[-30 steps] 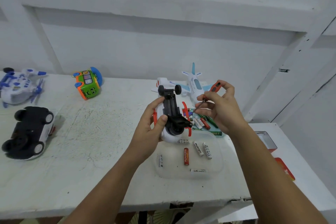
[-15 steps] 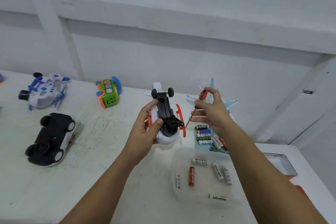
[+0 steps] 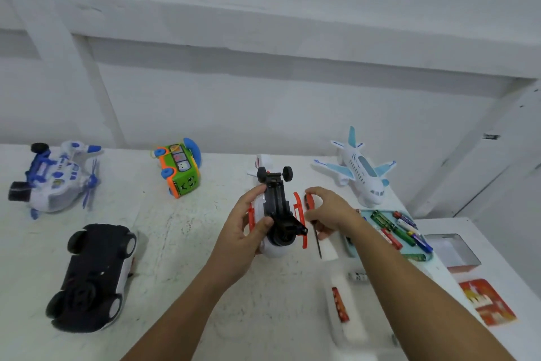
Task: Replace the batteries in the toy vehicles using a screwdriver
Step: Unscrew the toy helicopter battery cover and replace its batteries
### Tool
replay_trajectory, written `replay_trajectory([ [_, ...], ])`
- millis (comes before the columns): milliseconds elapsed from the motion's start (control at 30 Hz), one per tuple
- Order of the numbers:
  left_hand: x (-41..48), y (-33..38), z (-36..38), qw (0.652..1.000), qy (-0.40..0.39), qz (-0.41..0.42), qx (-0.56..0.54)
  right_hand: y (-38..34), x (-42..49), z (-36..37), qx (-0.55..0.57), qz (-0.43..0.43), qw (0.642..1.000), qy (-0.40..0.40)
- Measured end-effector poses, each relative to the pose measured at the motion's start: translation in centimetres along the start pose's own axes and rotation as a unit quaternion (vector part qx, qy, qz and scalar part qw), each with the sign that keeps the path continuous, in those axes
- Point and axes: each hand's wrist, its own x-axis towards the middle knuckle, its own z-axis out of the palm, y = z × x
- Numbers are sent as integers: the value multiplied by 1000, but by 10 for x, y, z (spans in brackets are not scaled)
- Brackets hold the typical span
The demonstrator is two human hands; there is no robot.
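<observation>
Holding the upturned toy vehicle [image 3: 278, 211] over the tabletop [image 3: 181, 243], I have my left hand [image 3: 243, 239] with fingers wrapped round it. My right hand [image 3: 330, 211] fingers grip the screwdriver [image 3: 317, 239] just right of it, and batteries [image 3: 395, 229] lie farther right.

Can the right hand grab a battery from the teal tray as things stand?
Probably not yet. The right hand grips the screwdriver, so its fingers are taken. The teal tray lies open just beside that wrist, nothing blocking it.
</observation>
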Motion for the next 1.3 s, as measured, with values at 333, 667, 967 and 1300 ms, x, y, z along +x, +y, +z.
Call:
replay_trajectory([
  [333, 3, -13, 3, 1000, -2, 13, 29, 9, -4, -9, -52, -52, 996, 40],
  [667, 1, -17, 21, 999, 19, 13, 29, 50, -11, -71, -229, -78, 968, 73],
  [967, -3, -22, 36, 997, 45, 15, 62, 65, -6, -72, -309, -115, 944, 21],
  [1300, -9, -22, 46, 995, 67, 20, 77, 64, -8, -74, -331, -159, 930, 7],
])
